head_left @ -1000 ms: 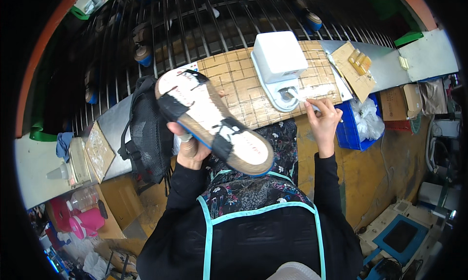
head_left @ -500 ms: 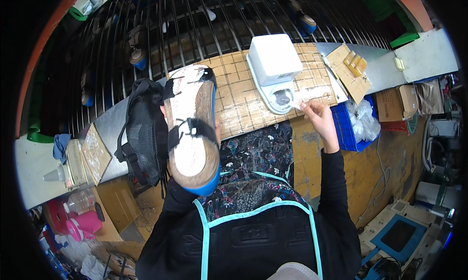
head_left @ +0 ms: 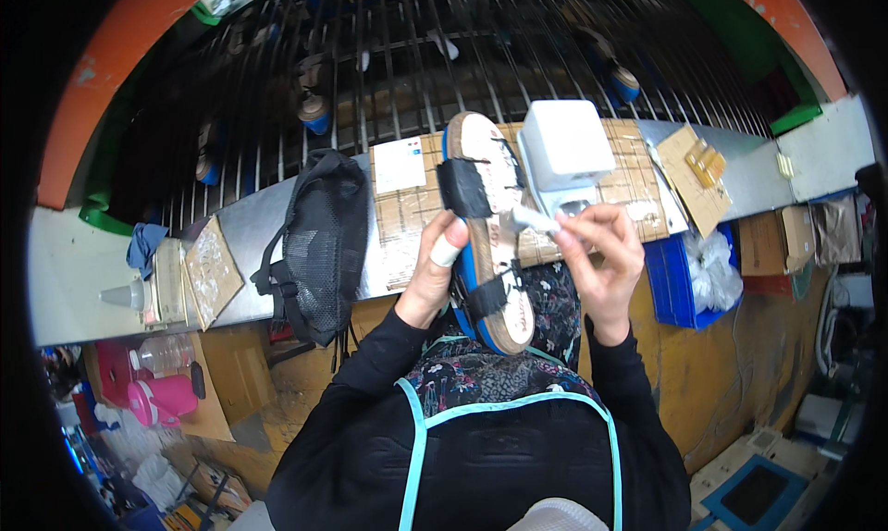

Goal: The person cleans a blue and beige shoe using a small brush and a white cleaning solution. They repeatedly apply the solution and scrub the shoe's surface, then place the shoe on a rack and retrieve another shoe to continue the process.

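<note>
- The left hand [head_left: 437,267] grasps the sandal [head_left: 499,244] by its side, a white wrap [head_left: 445,252] around the thumb; the sandal stands tilted just right of these fingers, its toe-to-heel length running past them both ways.
- The right hand [head_left: 606,263] pinches a white stick [head_left: 535,221] between thumb and fingers; its tip reaches left from them to the insole, though contact is impossible to tell.
- Just beyond the right fingers is a white container [head_left: 566,147], on a cardboard mat [head_left: 398,226].
- Left of the left fingers lies a black mesh bag [head_left: 324,244].
- Right of the right fingers sits a blue bin [head_left: 668,295] holding clear plastic bags [head_left: 712,277].
- Farthest beyond both hands' fingers run metal bars [head_left: 398,101].
</note>
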